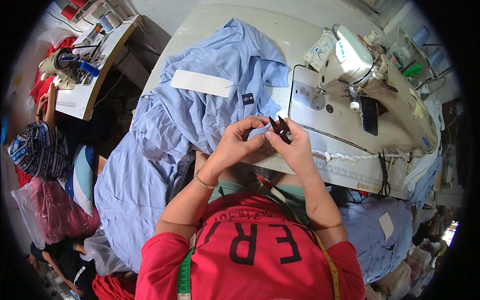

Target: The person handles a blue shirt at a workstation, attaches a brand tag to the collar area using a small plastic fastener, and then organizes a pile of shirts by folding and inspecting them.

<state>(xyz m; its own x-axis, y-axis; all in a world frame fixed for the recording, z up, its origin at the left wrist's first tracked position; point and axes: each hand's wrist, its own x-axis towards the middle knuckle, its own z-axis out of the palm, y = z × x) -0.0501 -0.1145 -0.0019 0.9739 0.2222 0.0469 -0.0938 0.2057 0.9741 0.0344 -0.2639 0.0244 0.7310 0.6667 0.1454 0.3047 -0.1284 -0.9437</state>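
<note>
Fingers of my left hand (239,141) pinched a fold of the light blue shirt (210,107) at the near edge of the sewing table (280,30), closed tight on the cloth. My right hand (295,145) gripped a pair of black thread snips (281,128), blades parted in a narrow V and pointing away from me, just beside my left fingertips (260,140). A thin bracelet (204,181) sat on my left wrist.

Most of the shirt lay heaped over the left half of the pale table and spilled off its left edge toward the floor. A white card label (201,83) rested on top of the heap, with a small dark patch (247,98) near it. On the right half of the table stood a cream industrial sewing machine (370,85), its flat bed reaching to my right hand. A twisted white cord (345,156) ran along the near edge in front of it. More blue cloth (372,230) was piled below the right end.

A yellow-green measuring tape (185,275) hung over my red shirt. Off to the left another person sat at a second sewing machine (62,65) on its own table, with red fabric in a clear bag (47,212) beside the aisle.
</note>
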